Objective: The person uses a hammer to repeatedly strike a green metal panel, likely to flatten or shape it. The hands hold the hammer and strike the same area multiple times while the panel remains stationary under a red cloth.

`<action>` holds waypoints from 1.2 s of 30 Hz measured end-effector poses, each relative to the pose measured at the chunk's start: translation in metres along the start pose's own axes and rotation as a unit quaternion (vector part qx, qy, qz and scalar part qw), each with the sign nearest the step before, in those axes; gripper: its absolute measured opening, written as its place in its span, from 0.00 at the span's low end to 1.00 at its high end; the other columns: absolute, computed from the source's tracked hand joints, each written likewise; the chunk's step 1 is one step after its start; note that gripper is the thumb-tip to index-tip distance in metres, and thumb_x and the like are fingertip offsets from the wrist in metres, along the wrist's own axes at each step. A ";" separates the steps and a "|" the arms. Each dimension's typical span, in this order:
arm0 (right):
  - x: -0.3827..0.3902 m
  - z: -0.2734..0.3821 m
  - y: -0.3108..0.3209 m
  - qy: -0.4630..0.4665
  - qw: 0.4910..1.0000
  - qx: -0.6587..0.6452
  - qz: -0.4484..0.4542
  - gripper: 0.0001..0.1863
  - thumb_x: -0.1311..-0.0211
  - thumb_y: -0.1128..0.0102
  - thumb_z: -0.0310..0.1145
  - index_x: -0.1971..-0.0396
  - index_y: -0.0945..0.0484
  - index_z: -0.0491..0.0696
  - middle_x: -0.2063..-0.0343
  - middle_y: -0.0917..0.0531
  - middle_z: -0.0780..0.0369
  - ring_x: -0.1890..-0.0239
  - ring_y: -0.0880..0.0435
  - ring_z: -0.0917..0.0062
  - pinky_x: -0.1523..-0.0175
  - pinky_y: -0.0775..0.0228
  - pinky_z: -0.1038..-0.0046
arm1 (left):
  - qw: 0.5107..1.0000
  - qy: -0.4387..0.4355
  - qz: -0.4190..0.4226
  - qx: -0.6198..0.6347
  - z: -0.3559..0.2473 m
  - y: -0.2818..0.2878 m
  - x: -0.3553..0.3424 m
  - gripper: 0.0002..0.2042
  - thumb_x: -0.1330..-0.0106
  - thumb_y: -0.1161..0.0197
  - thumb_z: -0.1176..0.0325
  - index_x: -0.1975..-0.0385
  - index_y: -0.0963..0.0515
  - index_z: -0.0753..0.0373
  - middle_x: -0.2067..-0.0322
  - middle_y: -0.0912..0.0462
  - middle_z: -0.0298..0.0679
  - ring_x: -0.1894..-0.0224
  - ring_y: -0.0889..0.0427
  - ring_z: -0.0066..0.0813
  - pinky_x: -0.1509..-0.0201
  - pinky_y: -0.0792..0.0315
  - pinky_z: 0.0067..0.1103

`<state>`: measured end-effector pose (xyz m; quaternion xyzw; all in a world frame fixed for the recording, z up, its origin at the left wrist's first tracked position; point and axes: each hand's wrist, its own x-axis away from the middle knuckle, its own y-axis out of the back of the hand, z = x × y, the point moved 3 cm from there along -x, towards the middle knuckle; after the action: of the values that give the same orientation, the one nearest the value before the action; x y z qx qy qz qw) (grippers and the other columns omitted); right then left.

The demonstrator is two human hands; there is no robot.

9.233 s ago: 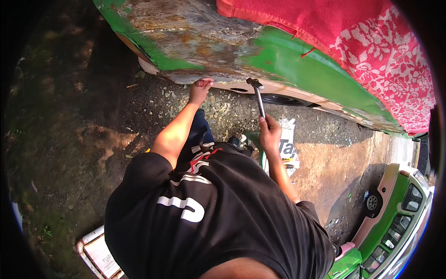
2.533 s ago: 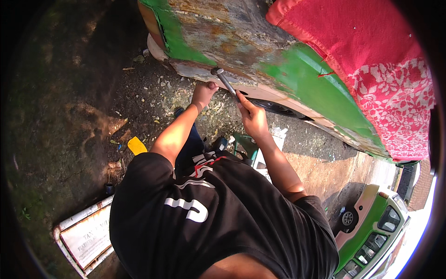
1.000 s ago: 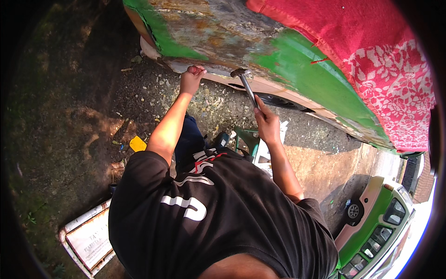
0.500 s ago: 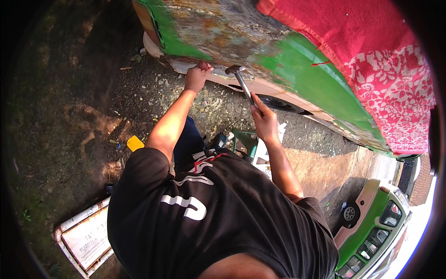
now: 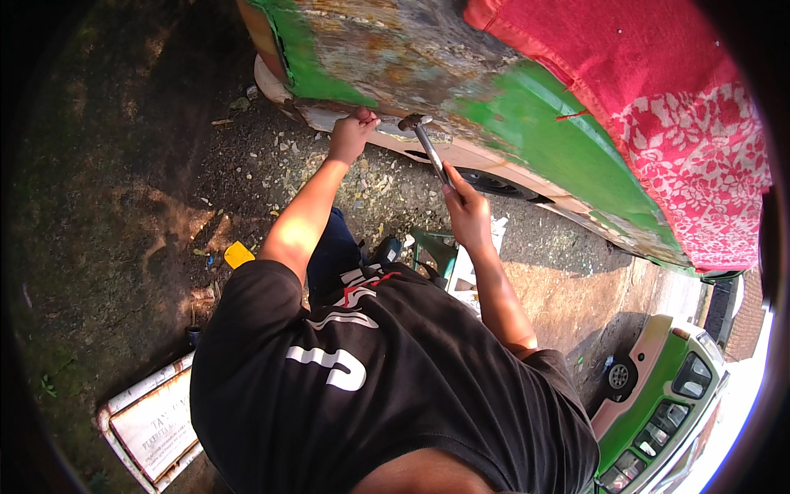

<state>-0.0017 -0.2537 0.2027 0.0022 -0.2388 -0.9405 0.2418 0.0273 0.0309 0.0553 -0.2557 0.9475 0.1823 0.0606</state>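
One hammer [image 5: 429, 151], and a bare left hand [image 5: 349, 140] parked right beside its head

So the right hand [image 5: 468, 216] has its fingers wrapped snugly round the hammer's handle, up near 12 o'clock in the head view. The head sits by the lower edge of a scraped-up green vehicle body [image 5: 395, 70] (touching or just over it, can't tell). Left hand is at the hammer head's 9 o'clock, near but apart, fingers curled in; can't tell if they've got hold of anything. My worry: a glancing blow or a slipping handle could catch those knuckles. The red cloth [image 5: 568, 70] at 1 to 2 o'clock could snag a wide swing too.
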 end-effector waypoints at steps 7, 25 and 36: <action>-0.031 0.052 -0.019 0.209 0.977 0.018 -0.029 0.21 0.31 0.44 0.27 0.39 0.27 0.46 0.53 0.16 0.49 0.59 0.17 0.81 0.54 0.28 0.76 | 0.994 0.008 0.045 -0.096 0.004 -0.007 -0.011 0.12 0.38 0.32 0.63 0.67 0.19 0.67 0.73 0.17 0.47 0.67 0.16 0.41 0.62 0.25 0.29; -0.028 0.016 -0.028 0.138 0.989 0.014 -0.054 0.20 0.31 0.45 0.27 0.40 0.25 0.48 0.53 0.17 0.48 0.53 0.18 0.83 0.50 0.29 0.80 | 0.993 -0.028 0.016 -0.110 0.003 -0.011 -0.013 0.11 0.40 0.32 0.61 0.65 0.18 0.62 0.74 0.18 0.49 0.69 0.18 0.51 0.67 0.25 0.36; -0.040 0.033 -0.025 0.146 0.989 0.031 0.000 0.20 0.31 0.46 0.23 0.40 0.26 0.43 0.51 0.19 0.46 0.45 0.20 0.76 0.45 0.30 0.77 | 0.989 -0.001 0.037 -0.144 -0.014 -0.011 -0.005 0.12 0.39 0.33 0.59 0.69 0.18 0.62 0.77 0.18 0.50 0.72 0.18 0.51 0.68 0.26 0.36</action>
<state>0.0183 -0.2015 0.2165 0.1472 -0.2304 -0.9222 0.2735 0.0367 0.0187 0.0654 -0.2261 0.9201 0.3195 0.0168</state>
